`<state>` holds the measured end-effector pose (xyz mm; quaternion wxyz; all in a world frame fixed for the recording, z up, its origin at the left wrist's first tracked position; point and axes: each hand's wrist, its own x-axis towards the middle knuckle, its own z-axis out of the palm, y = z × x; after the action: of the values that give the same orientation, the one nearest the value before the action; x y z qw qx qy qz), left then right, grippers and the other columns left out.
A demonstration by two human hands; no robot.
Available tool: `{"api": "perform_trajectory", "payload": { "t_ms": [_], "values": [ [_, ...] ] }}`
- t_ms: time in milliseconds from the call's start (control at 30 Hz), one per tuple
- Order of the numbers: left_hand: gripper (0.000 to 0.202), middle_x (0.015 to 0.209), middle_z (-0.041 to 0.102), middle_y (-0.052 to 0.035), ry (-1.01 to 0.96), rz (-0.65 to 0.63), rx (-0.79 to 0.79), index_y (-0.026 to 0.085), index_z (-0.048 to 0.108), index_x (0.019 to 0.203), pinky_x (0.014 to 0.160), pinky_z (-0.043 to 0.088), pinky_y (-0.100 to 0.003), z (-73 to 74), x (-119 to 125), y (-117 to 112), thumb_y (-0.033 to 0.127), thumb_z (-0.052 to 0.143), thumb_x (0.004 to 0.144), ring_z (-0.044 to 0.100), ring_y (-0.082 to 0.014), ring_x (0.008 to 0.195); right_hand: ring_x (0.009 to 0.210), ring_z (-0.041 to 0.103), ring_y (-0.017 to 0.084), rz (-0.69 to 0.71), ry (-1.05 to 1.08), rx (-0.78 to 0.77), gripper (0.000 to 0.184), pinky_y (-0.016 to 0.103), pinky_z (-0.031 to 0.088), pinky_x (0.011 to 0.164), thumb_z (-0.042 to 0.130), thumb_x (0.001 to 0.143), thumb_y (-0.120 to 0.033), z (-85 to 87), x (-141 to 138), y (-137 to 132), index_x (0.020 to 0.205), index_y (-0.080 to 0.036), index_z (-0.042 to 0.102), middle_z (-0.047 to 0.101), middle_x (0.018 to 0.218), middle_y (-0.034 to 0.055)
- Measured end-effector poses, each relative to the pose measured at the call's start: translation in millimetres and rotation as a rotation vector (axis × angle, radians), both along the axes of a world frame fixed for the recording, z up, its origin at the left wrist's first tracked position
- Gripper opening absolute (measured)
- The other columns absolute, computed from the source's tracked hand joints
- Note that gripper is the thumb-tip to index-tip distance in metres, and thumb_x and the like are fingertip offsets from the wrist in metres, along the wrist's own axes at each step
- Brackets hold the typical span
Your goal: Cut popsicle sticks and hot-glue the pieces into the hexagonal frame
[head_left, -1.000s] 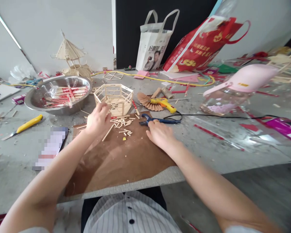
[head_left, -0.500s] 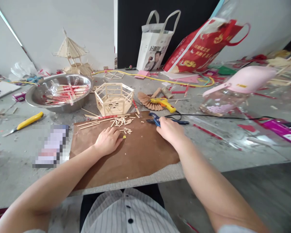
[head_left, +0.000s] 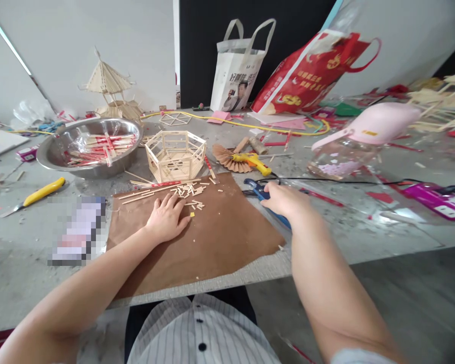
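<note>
My left hand [head_left: 166, 218] lies on the brown sheet [head_left: 227, 242] with its fingers spread, holding nothing. Its fingertips are beside a scatter of short wooden stick pieces [head_left: 191, 190] and a small yellow bit [head_left: 192, 215]. My right hand [head_left: 288, 198] is closed around a pair of blue pliers [head_left: 255, 186] just past the sheet's right edge. The jaws point up and left, and a handle shows below the fingers. Behind the loose pieces stands a hexagonal stick frame [head_left: 176, 156]. Longer sticks [head_left: 144, 195] lie along the sheet's back edge.
At the left are a steel bowl [head_left: 47, 161] of wrapped sticks, a yellow-handled knife [head_left: 43, 192] and a phone [head_left: 78, 230]. A yellow glue gun [head_left: 252, 163] rests on a pleated brown paper fan. Farther right stands a pink-lidded jar [head_left: 349, 146]; a black cable runs behind my right hand.
My right hand has moved right with the blue pliers, off the brown sheet's edge, and the pliers have turned. My left hand stays in place, its fingers now a little more spread.
</note>
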<state>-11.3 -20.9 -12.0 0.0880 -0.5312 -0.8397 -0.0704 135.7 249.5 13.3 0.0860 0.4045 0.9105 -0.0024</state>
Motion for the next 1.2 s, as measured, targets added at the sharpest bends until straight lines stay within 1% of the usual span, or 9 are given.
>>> {"api": "perform_trajectory", "payload": {
  "t_ms": [300,433,533,700,867,933,1033,1133,1200],
  "values": [
    [0.048,0.13,0.044,-0.013,-0.011,0.001,-0.039,0.018,0.045,0.122,0.095,0.033,-0.048,0.7,0,0,0.045,0.04,0.082,0.035,-0.0292,0.122,0.092,0.059,0.024,-0.002,0.144,0.026,0.036,0.031,0.039,0.065,0.049,0.073,-0.036,-6.7,0,7,0.106,-0.023,0.055,0.063,0.103,0.008],
    [0.048,0.129,0.044,-0.0129,-0.017,-0.001,-0.035,0.018,0.045,0.122,0.095,0.033,-0.047,0.8,-1,1,0.045,0.041,0.082,0.035,-0.0294,0.123,0.087,0.059,0.021,0.039,0.262,-0.022,0.032,0.028,0.038,0.065,0.051,0.071,-0.037,-11.9,-3,8,0.099,-0.023,0.056,0.064,0.1,0.0047],
    [0.048,0.129,0.045,-0.0133,-0.035,-0.03,-0.024,0.018,0.045,0.123,0.097,0.032,-0.048,0.2,-2,1,0.044,0.041,0.082,0.034,-0.0292,0.123,0.086,0.059,0.02,0.075,0.258,-0.062,0.031,0.027,0.038,0.064,0.053,0.07,-0.037,-14.0,-5,2,0.097,-0.023,0.056,0.064,0.1,0.0036],
    [0.049,0.128,0.044,-0.0131,-0.057,-0.048,-0.014,0.018,0.045,0.123,0.099,0.031,-0.048,0.6,-3,0,0.045,0.041,0.082,0.034,-0.0291,0.124,0.087,0.059,0.023,0.015,0.295,-0.016,0.03,0.03,0.039,0.065,0.043,0.079,-0.045,0.8,-7,2,0.09,-0.023,0.061,0.066,0.095,0.0066],
    [0.049,0.132,0.041,-0.0133,-0.076,-0.018,0.003,0.019,0.044,0.123,0.097,0.033,-0.047,1.4,-4,-1,0.045,0.041,0.083,0.038,-0.0269,0.121,0.091,0.058,0.026,-0.047,0.453,0.133,0.035,0.033,0.04,0.073,0.036,0.084,-0.034,13.8,-34,43,0.099,-0.017,0.063,0.064,0.1,0.0136],
    [0.045,0.131,0.043,-0.012,-0.081,-0.01,0.034,0.019,0.047,0.121,0.098,0.033,-0.046,0.9,-5,-2,0.044,0.041,0.083,0.039,-0.026,0.121,0.096,0.057,0.026,-0.05,0.422,0.112,0.033,0.032,0.04,0.076,0.04,0.083,-0.03,8.3,-51,67,0.104,-0.016,0.062,0.063,0.105,0.0146],
    [0.041,0.129,0.045,-0.0111,-0.101,-0.015,0.061,0.018,0.049,0.118,0.099,0.034,-0.043,-0.4,-7,-3,0.04,0.042,0.084,0.04,-0.0243,0.12,0.1,0.056,0.025,-0.039,0.255,-0.043,0.037,0.03,0.04,0.076,0.049,0.079,-0.029,-7.4,-71,96,0.111,-0.014,0.06,0.06,0.112,0.016],
    [0.041,0.128,0.047,-0.0111,-0.118,-0.014,0.061,0.017,0.05,0.117,0.099,0.035,-0.041,-1.9,-8,-4,0.039,0.042,0.084,0.042,-0.023,0.119,0.101,0.056,0.025,-0.011,0.22,-0.08,0.037,0.03,0.04,0.077,0.049,0.079,-0.027,-21.6,-82,108,0.112,-0.013,0.059,0.059,0.114,0.0167],
    [0.04,0.129,0.046,-0.011,-0.103,-0.006,0.059,0.018,0.05,0.117,0.101,0.033,-0.043,-2.8,-7,-4,0.04,0.042,0.084,0.039,-0.0245,0.122,0.102,0.055,0.026,-0.025,0.24,-0.056,0.037,0.031,0.04,0.077,0.046,0.08,-0.023,-26.1,-85,108,0.113,-0.012,0.058,0.058,0.114,0.0187]
  ]
}}
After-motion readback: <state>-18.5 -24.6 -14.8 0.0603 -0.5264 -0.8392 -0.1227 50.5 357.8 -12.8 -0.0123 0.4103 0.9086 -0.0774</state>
